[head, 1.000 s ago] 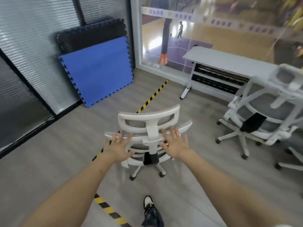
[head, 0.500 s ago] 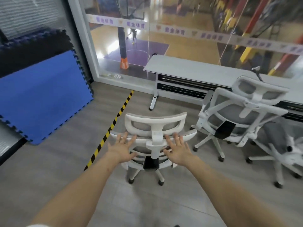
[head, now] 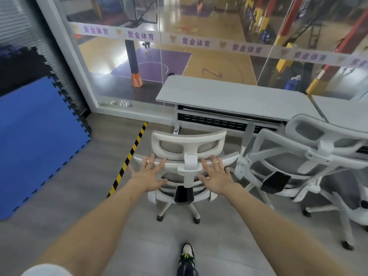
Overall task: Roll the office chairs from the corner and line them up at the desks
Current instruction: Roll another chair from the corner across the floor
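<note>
Both hands flat on the back of the white office chair [head: 189, 166], fingers spread and straight, nothing gripped. Left hand [head: 148, 175] sits left of the centre spine, right hand [head: 216, 176] right of it, palms against the upper back frame under the headrest. Chair faces the tabletop [head: 229, 96], headrest near its front edge, chair roughly in line with the tabletop's left end. Castors on the grey floor [head: 59, 196].

Second white chair [head: 294, 156] just beside on the right, its armrest close to the pushed chair's right edge; can't tell if they touch. Part of a third chair [head: 358, 208] at the far right edge of view.

Left of the pushed chair: yellow-black floor tape [head: 127, 160] runs diagonally from the glass wall [head: 199, 46] toward the left forearm, then open floor out to the blue foam mat [head: 35, 136] leaning at the left wall, black mats [head: 20, 66] behind it. Tabletop's back edge runs along the glass wall. One shoe [head: 187, 255] on the floor behind the chair base, open floor around it.
</note>
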Demonstrator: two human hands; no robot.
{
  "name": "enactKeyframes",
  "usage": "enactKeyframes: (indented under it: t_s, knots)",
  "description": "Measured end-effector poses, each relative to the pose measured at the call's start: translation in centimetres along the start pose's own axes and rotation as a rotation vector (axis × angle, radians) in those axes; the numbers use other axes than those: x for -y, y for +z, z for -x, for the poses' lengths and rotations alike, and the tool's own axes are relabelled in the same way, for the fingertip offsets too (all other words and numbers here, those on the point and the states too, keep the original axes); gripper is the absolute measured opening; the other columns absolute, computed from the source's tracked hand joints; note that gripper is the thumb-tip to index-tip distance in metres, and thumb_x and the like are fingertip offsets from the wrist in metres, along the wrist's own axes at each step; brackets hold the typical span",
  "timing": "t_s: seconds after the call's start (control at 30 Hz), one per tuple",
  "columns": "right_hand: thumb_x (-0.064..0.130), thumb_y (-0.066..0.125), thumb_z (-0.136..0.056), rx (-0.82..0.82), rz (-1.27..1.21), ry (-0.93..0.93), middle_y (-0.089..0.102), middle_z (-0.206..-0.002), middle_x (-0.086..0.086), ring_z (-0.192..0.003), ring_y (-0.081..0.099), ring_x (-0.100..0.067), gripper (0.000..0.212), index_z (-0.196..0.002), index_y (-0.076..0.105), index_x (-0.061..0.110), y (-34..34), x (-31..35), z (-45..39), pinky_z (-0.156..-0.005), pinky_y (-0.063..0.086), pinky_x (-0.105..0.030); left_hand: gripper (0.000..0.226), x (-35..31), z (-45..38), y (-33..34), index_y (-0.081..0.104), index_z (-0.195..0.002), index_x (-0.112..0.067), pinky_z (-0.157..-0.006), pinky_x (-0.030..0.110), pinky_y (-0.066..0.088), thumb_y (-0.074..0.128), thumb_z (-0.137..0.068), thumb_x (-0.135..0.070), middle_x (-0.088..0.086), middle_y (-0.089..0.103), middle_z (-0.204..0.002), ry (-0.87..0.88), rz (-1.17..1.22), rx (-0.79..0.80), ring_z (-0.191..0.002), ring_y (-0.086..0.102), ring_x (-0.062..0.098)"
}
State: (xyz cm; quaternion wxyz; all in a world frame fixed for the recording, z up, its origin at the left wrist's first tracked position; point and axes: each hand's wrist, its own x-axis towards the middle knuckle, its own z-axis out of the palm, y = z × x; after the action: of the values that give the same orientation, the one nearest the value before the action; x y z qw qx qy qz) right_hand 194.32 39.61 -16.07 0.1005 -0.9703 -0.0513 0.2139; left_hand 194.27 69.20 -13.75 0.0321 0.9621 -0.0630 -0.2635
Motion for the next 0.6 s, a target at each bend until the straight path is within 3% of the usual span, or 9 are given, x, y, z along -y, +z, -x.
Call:
enactKeyframes:
  t_s: [0.3, 0.47, 0.6]
  knots:
    - [0.066, 0.03, -0.103, 0.041, -0.061, 0.045, -0.031, -0.168, 0.002, -0.155, -0.027, -0.026, 0.074, -0.161, -0.011, 0.047, -7.6, -2.4, -12.2, -0.125, -0.004, -0.06, 0.086, -0.4, -13.6, -7.7, -0.022, -0.155, -0.055, -0.115, 0.079, -0.002, 0.035, -0.095, -0.079, -0.003, -0.033, -0.168, 0.008, -0.011, 0.017, -0.156, -0.025, 0.03]
    - [0.064, 0.031, -0.103, 0.026, -0.089, 0.075, -0.029, -0.169, 0.002, -0.156, -0.025, -0.027, 0.072, -0.162, -0.008, 0.047, -9.0, -2.7, -15.6, -0.124, -0.002, -0.061, 0.086, -0.3, -17.3, -9.4, -0.023, -0.156, -0.053, -0.116, 0.078, 0.0, 0.036, -0.097, -0.076, -0.001, -0.033, -0.168, 0.033, -0.025, 0.003, -0.156, -0.026, 0.031]
    - [0.061, 0.032, -0.104, -0.004, -0.069, 0.1, -0.018, -0.172, 0.0, -0.158, -0.016, -0.028, 0.071, -0.164, -0.001, 0.043, -10.1, -2.4, -16.4, -0.124, 0.009, -0.063, 0.088, -0.4, -18.3, -9.9, -0.027, -0.156, -0.048, -0.117, 0.078, -0.001, 0.037, -0.099, -0.07, 0.003, -0.033, -0.167, 0.059, -0.088, -0.002, -0.156, -0.024, 0.034]
